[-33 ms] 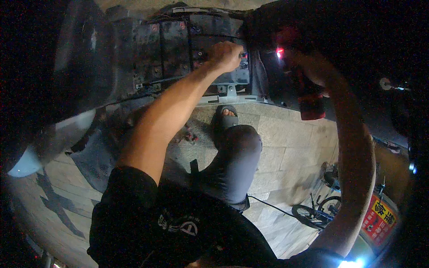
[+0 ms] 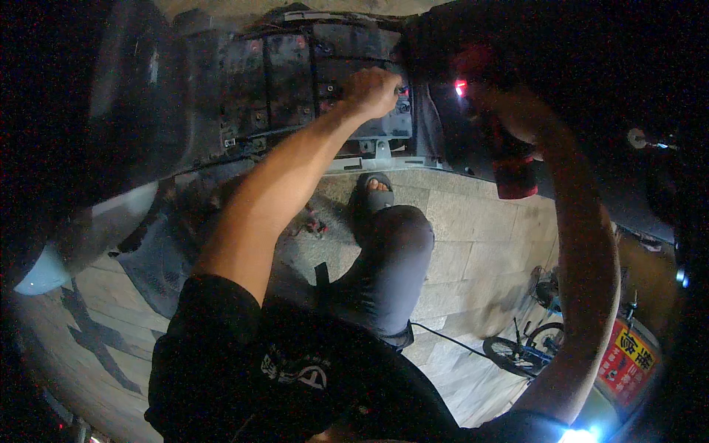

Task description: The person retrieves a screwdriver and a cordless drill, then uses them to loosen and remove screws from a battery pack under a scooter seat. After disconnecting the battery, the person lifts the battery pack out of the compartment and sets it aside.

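Observation:
My left hand [image 2: 373, 92] is closed at the right end of a row of dark block-shaped batteries [image 2: 288, 81], set in a vehicle's open compartment. Its fingertips are turned away, so whatever they pinch is hidden; a small red part and metal fittings show beside them. In deep shadow to the right, my right hand [image 2: 521, 118] is wrapped round the grip of a red-and-black cordless power driver [image 2: 515, 179]. A bright reddish-white light glows on the tool. The driver's tip is lost in the dark.
A metal frame edge [image 2: 351, 165] runs along the compartment's near side. My sandalled foot [image 2: 378, 193] stands on the paved floor [image 2: 461, 229] just below. Small red-and-dark items [image 2: 315, 224] lie left of it. A bicycle [image 2: 517, 354] and a red-and-yellow sign [image 2: 628, 362] are at lower right.

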The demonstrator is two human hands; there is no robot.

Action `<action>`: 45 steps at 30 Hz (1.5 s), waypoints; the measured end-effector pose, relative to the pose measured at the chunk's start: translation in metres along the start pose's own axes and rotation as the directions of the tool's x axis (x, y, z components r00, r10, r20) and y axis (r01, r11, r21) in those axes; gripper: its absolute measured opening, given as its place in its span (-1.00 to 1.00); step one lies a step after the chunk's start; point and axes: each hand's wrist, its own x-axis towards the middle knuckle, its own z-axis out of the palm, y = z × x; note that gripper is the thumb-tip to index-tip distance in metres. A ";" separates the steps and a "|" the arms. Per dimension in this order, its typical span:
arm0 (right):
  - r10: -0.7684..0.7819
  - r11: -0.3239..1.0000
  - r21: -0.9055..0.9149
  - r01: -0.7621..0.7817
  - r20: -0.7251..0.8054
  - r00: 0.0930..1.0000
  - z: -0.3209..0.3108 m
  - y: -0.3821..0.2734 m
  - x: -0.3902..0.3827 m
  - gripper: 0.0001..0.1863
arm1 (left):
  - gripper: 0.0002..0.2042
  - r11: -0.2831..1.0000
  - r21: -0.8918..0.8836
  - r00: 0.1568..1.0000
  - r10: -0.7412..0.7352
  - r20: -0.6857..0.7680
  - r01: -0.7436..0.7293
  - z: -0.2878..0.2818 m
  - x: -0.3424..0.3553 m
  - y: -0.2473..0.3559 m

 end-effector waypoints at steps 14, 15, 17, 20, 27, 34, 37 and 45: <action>-0.069 0.996 0.057 0.070 -0.016 0.997 -0.004 0.014 0.005 -0.22 | -0.77 0.996 0.054 0.992 -0.069 0.101 0.064 -0.005 0.003 0.004; -0.060 0.997 0.057 0.061 -0.017 0.998 -0.005 0.014 0.004 -0.20 | -0.77 0.998 0.050 0.996 -0.048 0.069 0.045 -0.004 0.002 0.003; -0.115 0.992 0.036 0.118 -0.086 0.990 0.001 0.028 0.011 -0.18 | -0.77 0.999 0.046 1.000 -0.004 0.003 0.004 -0.004 -0.001 -0.001; -0.100 0.992 -0.089 0.087 -0.158 0.982 0.002 0.044 0.021 -0.20 | -0.77 0.998 -0.008 0.994 0.068 -0.080 -0.069 -0.001 -0.003 0.000; -0.302 0.953 -0.081 0.293 -0.152 0.941 0.000 0.042 0.013 -0.31 | -0.79 0.994 0.107 0.999 -0.019 -0.047 0.024 -0.002 0.001 0.014; -0.286 0.958 -0.042 0.283 -0.091 0.954 -0.001 0.032 -0.032 -0.36 | -0.84 0.990 0.111 0.996 0.078 0.049 -0.083 -0.002 0.007 0.010; -0.338 0.932 0.088 0.350 -0.127 0.932 0.005 0.065 -0.055 -0.50 | -0.85 0.988 0.108 0.993 0.105 0.058 -0.110 -0.005 0.004 0.021; -0.325 0.814 0.425 0.396 -0.232 0.917 0.043 0.144 -0.103 -0.71 | -0.83 0.956 -0.238 0.980 0.140 -0.140 -0.171 0.003 0.014 -0.001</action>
